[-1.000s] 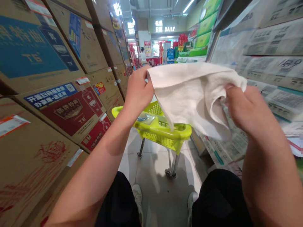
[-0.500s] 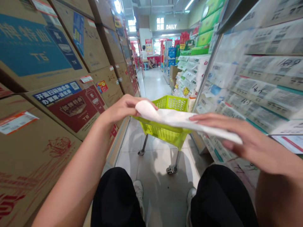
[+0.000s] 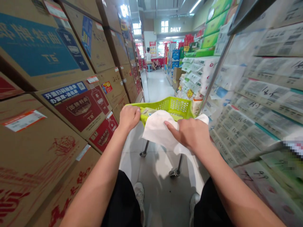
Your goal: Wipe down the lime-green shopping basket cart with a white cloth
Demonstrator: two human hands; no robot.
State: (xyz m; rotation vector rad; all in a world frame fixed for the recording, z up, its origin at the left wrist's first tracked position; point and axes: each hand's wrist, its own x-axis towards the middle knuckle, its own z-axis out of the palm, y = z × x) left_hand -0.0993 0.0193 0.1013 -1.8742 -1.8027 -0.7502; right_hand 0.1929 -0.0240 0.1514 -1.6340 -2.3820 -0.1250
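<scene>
A lime-green shopping cart [image 3: 176, 107] stands on wheels straight ahead of me in a store aisle. A white cloth [image 3: 157, 130] lies draped over its near handle bar. My left hand [image 3: 129, 117] is closed round the left end of that bar. My right hand [image 3: 190, 134] presses flat on the cloth, index finger stretched out, on top of the bar. My knees in black shorts and my white shoes show below.
Stacked brown cartons [image 3: 71, 104] wall the aisle's left side. Shelves of packaged paper goods [image 3: 255, 104] line the right. The tiled floor [image 3: 156, 85] runs ahead to a person on a stool [image 3: 149, 58] far down the aisle.
Both hands came down with the cloth from chest height. The cloth now rests on the cart's handle; my left hand let go of it and gripped the bar.
</scene>
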